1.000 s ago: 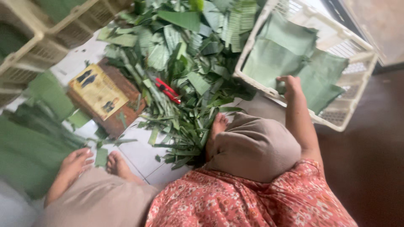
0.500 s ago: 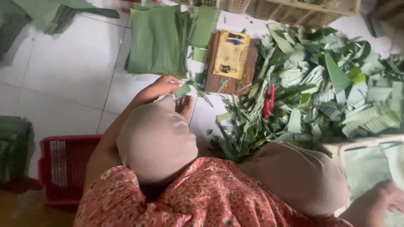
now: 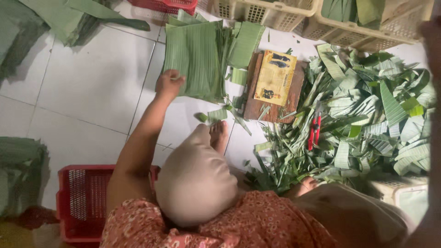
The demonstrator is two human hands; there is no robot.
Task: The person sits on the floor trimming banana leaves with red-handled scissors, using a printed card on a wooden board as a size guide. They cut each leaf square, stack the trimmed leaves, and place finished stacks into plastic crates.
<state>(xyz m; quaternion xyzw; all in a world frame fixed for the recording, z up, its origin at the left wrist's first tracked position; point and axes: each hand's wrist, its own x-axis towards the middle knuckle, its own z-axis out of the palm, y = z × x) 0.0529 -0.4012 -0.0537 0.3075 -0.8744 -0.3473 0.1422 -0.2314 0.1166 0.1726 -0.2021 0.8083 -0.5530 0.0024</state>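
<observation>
A heap of leaf trimmings (image 3: 367, 124) covered the floor at your right. The stack of cut banana leaves (image 3: 195, 59) lay ahead, and your left hand (image 3: 169, 85) gripped its near-left edge. Your right hand stayed unseen.

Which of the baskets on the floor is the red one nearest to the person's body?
The red basket at lower left, beside the person's left arm. The other red basket lies at the top edge, and the cream baskets are farther away too.

yellow rectangular card (image 3: 275, 77) on wooden board (image 3: 253, 108)
</observation>
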